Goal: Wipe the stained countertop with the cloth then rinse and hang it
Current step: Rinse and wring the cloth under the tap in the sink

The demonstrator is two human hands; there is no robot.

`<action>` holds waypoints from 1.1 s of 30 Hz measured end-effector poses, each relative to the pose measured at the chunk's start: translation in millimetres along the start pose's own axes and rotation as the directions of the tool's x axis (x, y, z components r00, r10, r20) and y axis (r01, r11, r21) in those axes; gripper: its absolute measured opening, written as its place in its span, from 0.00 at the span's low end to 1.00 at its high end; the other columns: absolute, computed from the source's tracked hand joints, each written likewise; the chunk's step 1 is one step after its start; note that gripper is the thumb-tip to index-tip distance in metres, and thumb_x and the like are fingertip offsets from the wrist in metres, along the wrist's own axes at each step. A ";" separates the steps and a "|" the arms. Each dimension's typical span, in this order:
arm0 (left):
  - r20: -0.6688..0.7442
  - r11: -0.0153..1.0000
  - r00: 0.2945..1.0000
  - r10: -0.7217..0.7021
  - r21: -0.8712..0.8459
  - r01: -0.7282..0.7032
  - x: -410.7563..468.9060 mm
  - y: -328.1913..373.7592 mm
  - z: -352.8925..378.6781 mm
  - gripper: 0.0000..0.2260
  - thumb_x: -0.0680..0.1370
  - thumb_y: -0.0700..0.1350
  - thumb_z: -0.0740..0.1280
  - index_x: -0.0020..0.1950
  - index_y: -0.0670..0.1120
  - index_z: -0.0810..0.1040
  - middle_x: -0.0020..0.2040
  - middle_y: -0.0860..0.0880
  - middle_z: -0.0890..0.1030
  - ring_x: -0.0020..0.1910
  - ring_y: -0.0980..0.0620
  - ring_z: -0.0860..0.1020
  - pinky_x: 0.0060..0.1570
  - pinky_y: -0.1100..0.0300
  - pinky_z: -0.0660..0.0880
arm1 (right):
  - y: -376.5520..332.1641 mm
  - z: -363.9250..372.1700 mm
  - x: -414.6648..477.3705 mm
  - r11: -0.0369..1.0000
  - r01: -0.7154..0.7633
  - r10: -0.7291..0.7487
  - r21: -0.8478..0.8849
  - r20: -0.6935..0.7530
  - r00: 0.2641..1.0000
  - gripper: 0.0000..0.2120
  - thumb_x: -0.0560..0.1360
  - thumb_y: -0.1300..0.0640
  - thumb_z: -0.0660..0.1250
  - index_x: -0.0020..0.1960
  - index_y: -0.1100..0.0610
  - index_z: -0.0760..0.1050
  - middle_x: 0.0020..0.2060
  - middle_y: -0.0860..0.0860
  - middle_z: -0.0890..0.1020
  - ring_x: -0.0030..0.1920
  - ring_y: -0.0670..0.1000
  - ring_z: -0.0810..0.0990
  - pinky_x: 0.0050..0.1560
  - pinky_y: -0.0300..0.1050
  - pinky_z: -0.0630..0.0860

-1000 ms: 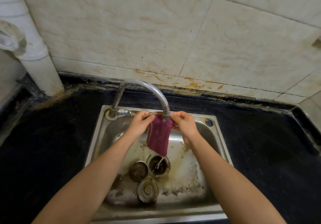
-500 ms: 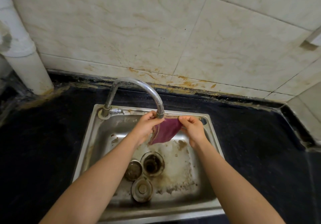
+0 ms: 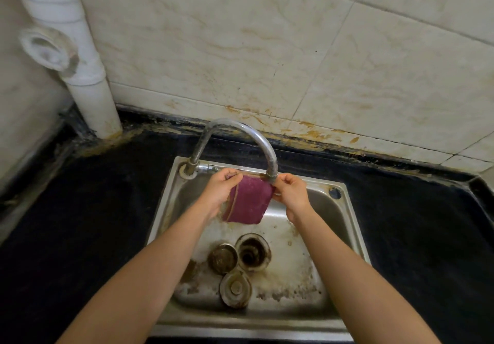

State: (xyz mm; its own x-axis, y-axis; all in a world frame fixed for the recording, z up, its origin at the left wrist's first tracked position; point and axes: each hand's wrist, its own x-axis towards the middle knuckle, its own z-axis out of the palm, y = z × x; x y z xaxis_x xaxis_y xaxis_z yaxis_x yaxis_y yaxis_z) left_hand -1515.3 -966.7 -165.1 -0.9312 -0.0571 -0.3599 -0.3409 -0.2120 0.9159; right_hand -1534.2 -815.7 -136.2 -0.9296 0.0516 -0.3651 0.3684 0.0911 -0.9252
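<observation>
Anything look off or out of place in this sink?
Yes. Two round drain covers lie loose on the sink floor beside the open drain, not seated in it. Brown grime stains the basin, and rusty streaks line the wall seam.

The cloth (image 3: 247, 203), bunched and slanted before, now hangs spread flat.
</observation>
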 end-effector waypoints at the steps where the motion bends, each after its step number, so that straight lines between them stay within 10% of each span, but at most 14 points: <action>1: -0.002 1.000 1.000 0.000 -0.006 0.000 -0.8 0.8 -0.9 0.04 0.78 0.40 0.62 0.46 0.45 0.75 0.42 0.47 0.79 0.42 0.51 0.77 0.46 0.58 0.73 | -0.4 2.0 0.1 1.000 -0.007 0.007 0.003 0.002 1.000 0.10 0.74 0.65 0.66 0.35 0.58 0.70 0.33 0.54 0.77 0.35 0.50 0.75 0.39 0.43 0.76; 6: -0.015 0.998 1.000 -0.019 -0.066 0.018 -6.5 6.6 -1.5 0.05 0.80 0.39 0.59 0.44 0.45 0.72 0.38 0.49 0.78 0.35 0.54 0.76 0.33 0.63 0.72 | 0.8 10.2 0.5 0.999 -0.044 0.044 0.005 0.008 0.999 0.08 0.75 0.67 0.65 0.38 0.59 0.71 0.35 0.55 0.78 0.37 0.51 0.77 0.38 0.43 0.78; 17: -0.262 0.999 0.965 -0.009 0.039 0.020 -13.0 -6.8 0.6 0.18 0.78 0.36 0.60 0.68 0.44 0.65 0.60 0.47 0.72 0.58 0.51 0.70 0.55 0.59 0.66 | 6.4 21.6 -6.2 0.994 -0.088 0.087 0.061 0.026 0.996 0.06 0.76 0.65 0.64 0.40 0.59 0.72 0.34 0.54 0.77 0.33 0.50 0.76 0.35 0.40 0.76; 22: 0.060 0.975 0.998 -0.004 0.221 -0.010 -25.1 -34.0 12.4 0.26 0.73 0.31 0.66 0.68 0.46 0.66 0.63 0.47 0.73 0.64 0.49 0.70 0.64 0.54 0.66 | 4.7 17.4 -7.8 0.963 -0.157 0.160 0.217 0.005 0.987 0.07 0.75 0.67 0.64 0.40 0.60 0.71 0.35 0.56 0.79 0.31 0.49 0.79 0.27 0.35 0.77; 33: -0.114 0.890 0.986 0.118 0.452 -0.054 -5.8 -61.3 24.5 0.09 0.76 0.34 0.62 0.55 0.44 0.72 0.47 0.50 0.75 0.47 0.50 0.75 0.42 0.61 0.69 | -14.0 -11.7 -13.9 0.757 -0.149 0.271 0.636 -0.098 0.958 0.07 0.77 0.70 0.59 0.46 0.63 0.74 0.38 0.58 0.77 0.38 0.52 0.78 0.47 0.48 0.80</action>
State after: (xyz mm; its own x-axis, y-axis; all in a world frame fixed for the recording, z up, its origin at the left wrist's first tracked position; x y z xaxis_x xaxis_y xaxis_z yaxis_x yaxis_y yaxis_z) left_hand -1492.2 -929.5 -214.8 -0.9441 -0.1927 -0.2675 -0.3115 0.2557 0.9152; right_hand -1526.3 -806.1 -117.0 -0.7887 0.1716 -0.5903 0.4087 -0.5709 -0.7121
